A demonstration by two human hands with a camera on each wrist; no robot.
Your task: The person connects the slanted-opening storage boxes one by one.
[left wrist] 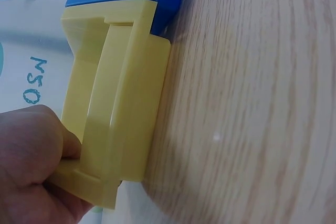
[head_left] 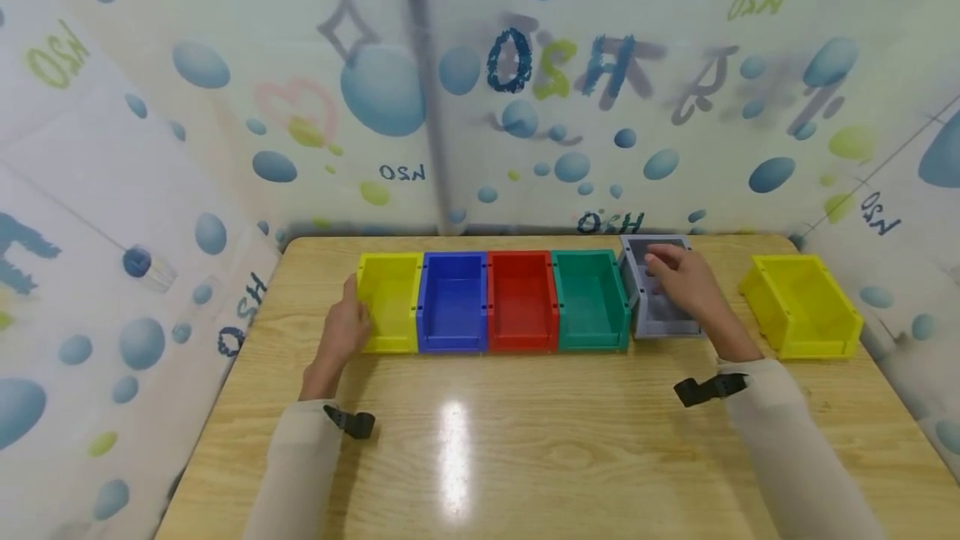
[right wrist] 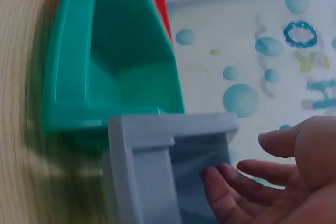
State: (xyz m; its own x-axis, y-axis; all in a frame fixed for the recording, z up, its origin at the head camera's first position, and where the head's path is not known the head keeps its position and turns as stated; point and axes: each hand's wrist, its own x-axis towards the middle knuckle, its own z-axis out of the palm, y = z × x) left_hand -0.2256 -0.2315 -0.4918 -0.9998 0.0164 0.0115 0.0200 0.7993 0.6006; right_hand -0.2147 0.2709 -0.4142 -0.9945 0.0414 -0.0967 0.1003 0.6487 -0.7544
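Observation:
My left hand (head_left: 345,327) grips the outer side wall of a yellow bin (head_left: 393,298) at the left end of a row. In the left wrist view, the thumb is inside that wall and the other fingers lie outside, partly hidden. Over a grey bin (head_left: 667,327) at the row's right end is my right hand (head_left: 688,283), its fingers loosely bent, holding nothing. The right wrist view shows a gap between thumb and fingers, with the fingertips (right wrist: 212,177) at the grey bin's opening. That bin sits slightly askew against the green bin (head_left: 588,298).
Between them stand a blue bin (head_left: 453,298) and a red bin (head_left: 522,298), side by side. Another yellow bin (head_left: 813,315) stands apart at the right. Behind the wooden table (head_left: 525,440) hangs a patterned curtain (head_left: 480,148).

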